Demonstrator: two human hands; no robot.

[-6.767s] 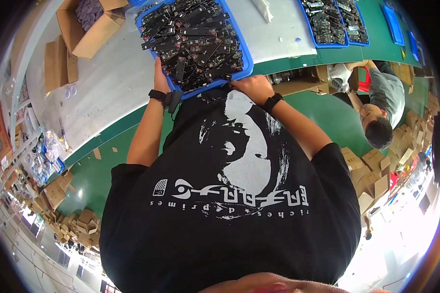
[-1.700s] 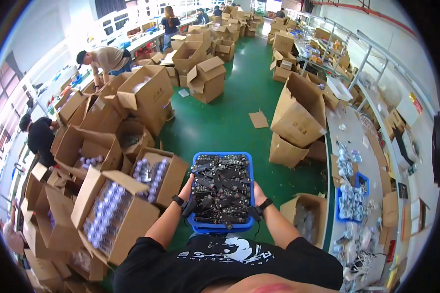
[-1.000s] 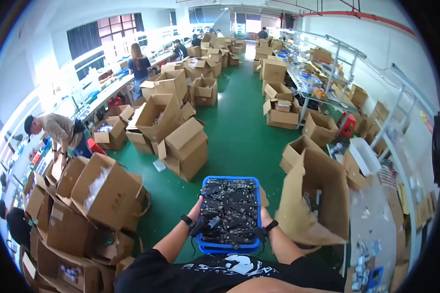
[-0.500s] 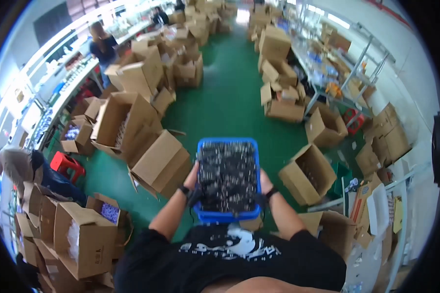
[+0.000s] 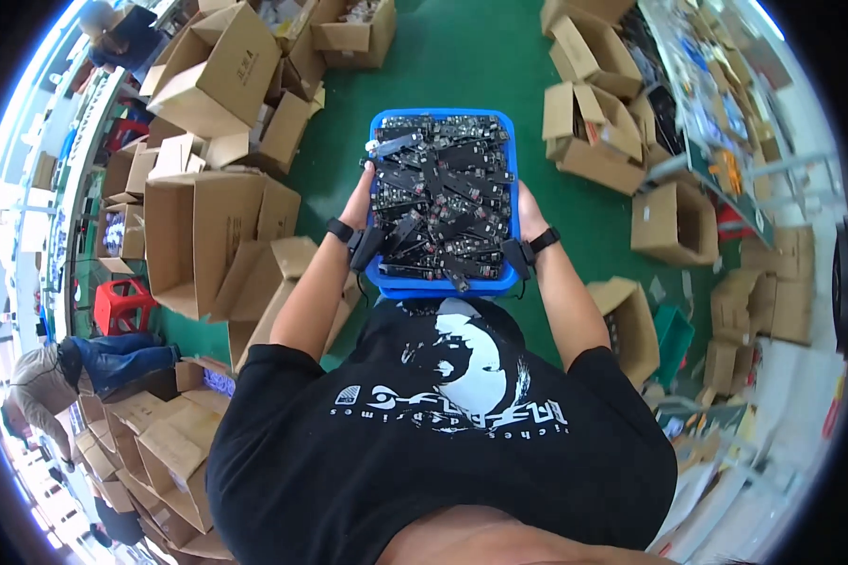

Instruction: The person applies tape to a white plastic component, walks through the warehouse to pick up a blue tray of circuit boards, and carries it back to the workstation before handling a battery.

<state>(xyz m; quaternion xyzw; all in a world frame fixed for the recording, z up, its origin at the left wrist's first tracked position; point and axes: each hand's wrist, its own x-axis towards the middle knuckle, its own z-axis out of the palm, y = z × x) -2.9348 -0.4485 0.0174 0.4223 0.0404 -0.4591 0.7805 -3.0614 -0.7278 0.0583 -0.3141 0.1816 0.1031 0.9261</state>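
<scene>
A blue plastic tub (image 5: 433, 287) is held level in front of my body. It is filled to near the rim with small black circuit boards (image 5: 443, 193), long and narrow, lying in a jumble. My left hand (image 5: 359, 196) grips its left side, fingers mostly hidden behind the wall. On the opposite side my right hand (image 5: 530, 213) grips the tub the same way. Each wrist wears a black band with a dark device on it. A bluish-white piece (image 5: 393, 145) lies on the heap near the far left corner.
Open cardboard boxes (image 5: 219, 235) line the left side, and more boxes (image 5: 674, 224) line the right. Green floor (image 5: 462, 56) runs between them. A red stool (image 5: 123, 306) stands at left near a bending person (image 5: 42, 377). Another person (image 5: 118, 38) is at the far-left bench.
The view has tipped downward, so the tub sits higher in the picture and more of my shirt shows. Both hands still grip the tub. Boxes on either side appear closer.
</scene>
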